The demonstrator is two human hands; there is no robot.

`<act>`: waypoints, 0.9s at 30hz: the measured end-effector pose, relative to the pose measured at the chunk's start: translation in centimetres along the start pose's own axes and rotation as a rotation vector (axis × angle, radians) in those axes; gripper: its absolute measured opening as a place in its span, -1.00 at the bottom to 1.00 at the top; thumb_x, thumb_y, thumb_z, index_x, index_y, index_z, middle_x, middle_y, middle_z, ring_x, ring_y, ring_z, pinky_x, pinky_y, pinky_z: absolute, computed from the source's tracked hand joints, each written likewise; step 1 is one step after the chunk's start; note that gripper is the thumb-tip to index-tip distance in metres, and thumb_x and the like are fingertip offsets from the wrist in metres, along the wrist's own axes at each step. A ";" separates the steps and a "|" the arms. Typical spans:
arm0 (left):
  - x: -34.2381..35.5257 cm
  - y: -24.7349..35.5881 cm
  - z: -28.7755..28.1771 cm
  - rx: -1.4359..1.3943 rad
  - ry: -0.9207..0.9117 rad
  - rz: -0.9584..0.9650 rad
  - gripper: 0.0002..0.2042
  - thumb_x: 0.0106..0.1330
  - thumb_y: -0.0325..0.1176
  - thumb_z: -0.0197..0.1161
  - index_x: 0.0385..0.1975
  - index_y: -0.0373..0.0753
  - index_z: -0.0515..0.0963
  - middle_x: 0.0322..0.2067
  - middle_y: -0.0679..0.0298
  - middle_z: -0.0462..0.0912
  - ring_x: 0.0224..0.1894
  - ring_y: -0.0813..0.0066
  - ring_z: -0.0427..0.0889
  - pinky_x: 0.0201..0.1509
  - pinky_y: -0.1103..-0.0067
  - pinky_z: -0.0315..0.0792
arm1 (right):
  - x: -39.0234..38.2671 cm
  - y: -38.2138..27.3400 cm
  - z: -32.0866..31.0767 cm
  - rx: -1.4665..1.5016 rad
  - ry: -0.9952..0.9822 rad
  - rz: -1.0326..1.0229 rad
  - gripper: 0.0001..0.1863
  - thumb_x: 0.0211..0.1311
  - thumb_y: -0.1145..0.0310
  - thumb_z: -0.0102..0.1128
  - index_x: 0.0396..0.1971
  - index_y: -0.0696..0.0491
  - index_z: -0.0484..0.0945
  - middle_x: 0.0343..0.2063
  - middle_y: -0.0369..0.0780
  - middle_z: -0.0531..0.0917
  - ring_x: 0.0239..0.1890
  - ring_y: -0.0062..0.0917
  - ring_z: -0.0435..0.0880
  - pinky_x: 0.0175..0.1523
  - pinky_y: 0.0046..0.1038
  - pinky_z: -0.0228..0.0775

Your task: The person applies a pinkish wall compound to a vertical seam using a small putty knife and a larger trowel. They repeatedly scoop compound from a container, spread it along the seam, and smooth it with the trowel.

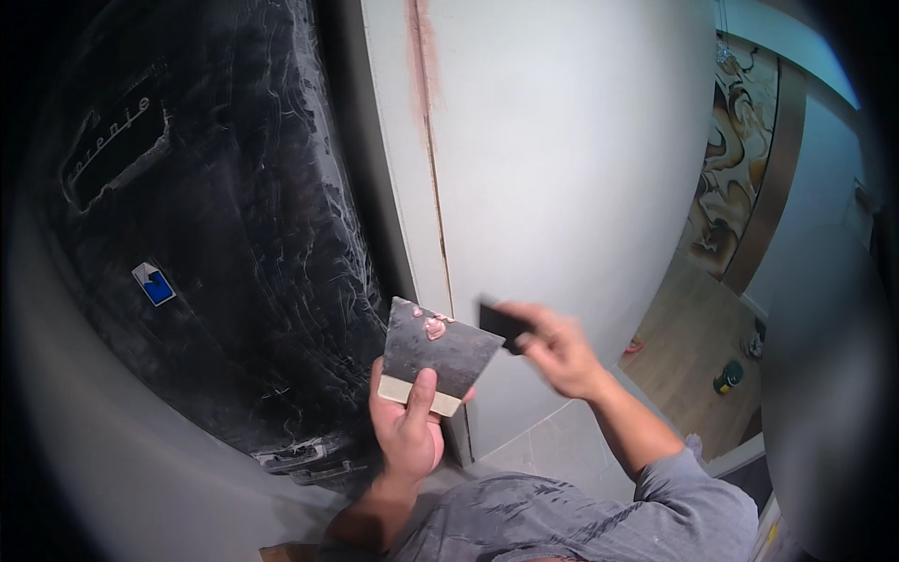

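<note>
My left hand (412, 436) grips a wide grey scraper blade (438, 351) by its pale edge strip, thumb across the front, with small blobs of pink paste (434, 327) on it. Just to its right, my right hand (562, 351) pinches a small black spreader (498, 320), slightly blurred, near the blade's upper right corner. Behind both tools stands a pale panel (548, 150) with a narrow vertical seam (431, 187), smeared pink along its upper part.
A dusty black plastic-covered surface (234, 206) with a blue-and-white sticker (153, 283) fills the left. At right, beyond the panel, are a patterned wall (726, 169), wooden flooring (679, 356) and a green container (728, 377). Pale tiles (524, 445) lie below the panel.
</note>
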State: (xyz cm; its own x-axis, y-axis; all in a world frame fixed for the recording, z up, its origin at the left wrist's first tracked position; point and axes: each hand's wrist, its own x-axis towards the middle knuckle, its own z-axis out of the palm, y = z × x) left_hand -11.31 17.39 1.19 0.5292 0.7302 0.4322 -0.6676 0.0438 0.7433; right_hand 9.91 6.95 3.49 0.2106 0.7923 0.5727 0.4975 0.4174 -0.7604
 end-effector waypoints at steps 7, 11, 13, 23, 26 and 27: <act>-0.1 -3.1 -1.8 0.718 -0.021 0.647 -0.54 0.60 -0.54 0.11 0.44 -0.45 0.24 0.16 -0.09 0.66 0.08 0.07 0.77 0.21 0.26 0.63 | -2.1 -1.8 3.6 0.867 0.375 0.383 -0.47 0.36 0.54 0.19 0.32 0.28 0.45 0.11 -0.11 0.71 0.15 -0.41 0.72 0.31 -0.37 0.57; 0.0 -3.8 -2.6 0.814 -0.295 0.742 -0.42 0.47 -0.64 0.21 0.48 -0.16 0.36 0.28 -0.18 0.58 0.22 -0.16 0.69 0.26 0.20 0.62 | -3.6 -1.4 5.0 0.981 0.369 0.400 -0.57 0.43 0.48 0.15 0.25 0.29 0.49 0.06 -0.09 0.72 0.00 -0.43 0.77 0.10 -0.33 0.67; 0.5 -3.7 -3.1 0.896 -0.403 0.859 -0.37 0.38 -0.67 0.26 0.44 -0.04 0.45 0.28 -0.14 0.59 0.24 -0.16 0.68 0.28 0.18 0.63 | -4.3 -1.1 4.3 1.063 0.237 0.488 -0.61 0.45 0.46 0.12 0.21 0.27 0.51 0.01 -0.09 0.73 -0.08 -0.42 0.79 -0.04 -0.30 0.72; 1.3 -2.6 -8.3 1.252 -0.594 0.726 -0.50 0.18 -0.65 0.37 0.08 0.06 0.78 0.26 0.16 0.65 0.28 -0.09 0.67 0.28 0.24 0.68 | -5.0 -1.4 3.5 1.163 0.220 0.553 -0.53 0.38 0.38 0.22 0.21 0.29 0.51 -0.07 -0.07 0.76 -0.17 -0.38 0.83 -0.27 -0.42 0.69; 0.1 -3.2 -8.4 1.201 -0.636 0.564 -0.66 0.32 -0.67 0.31 0.00 -0.14 0.80 0.26 0.10 0.65 0.27 -0.09 0.67 0.29 0.29 0.67 | -4.5 -2.1 1.9 1.138 0.140 0.292 -0.44 0.37 0.33 0.25 0.27 0.34 0.47 0.05 0.03 0.70 0.11 -0.27 0.76 0.11 -0.28 0.68; -0.8 -3.3 -7.7 1.003 -0.458 0.470 -0.65 0.49 -0.61 0.20 0.23 -0.27 0.63 0.26 0.03 0.62 0.22 -0.03 0.70 0.15 0.25 0.75 | -3.9 -2.1 0.9 1.089 0.125 0.217 -0.42 0.38 0.47 0.17 0.36 0.34 0.40 0.15 0.11 0.65 0.27 -0.18 0.66 0.31 -0.18 0.58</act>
State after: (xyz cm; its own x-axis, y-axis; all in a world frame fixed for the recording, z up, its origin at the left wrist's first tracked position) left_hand -13.56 21.91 -5.50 0.6159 0.2129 0.7585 -0.2476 -0.8617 0.4430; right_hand 7.26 3.35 2.54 0.3170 0.8710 0.3753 -0.5497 0.4912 -0.6757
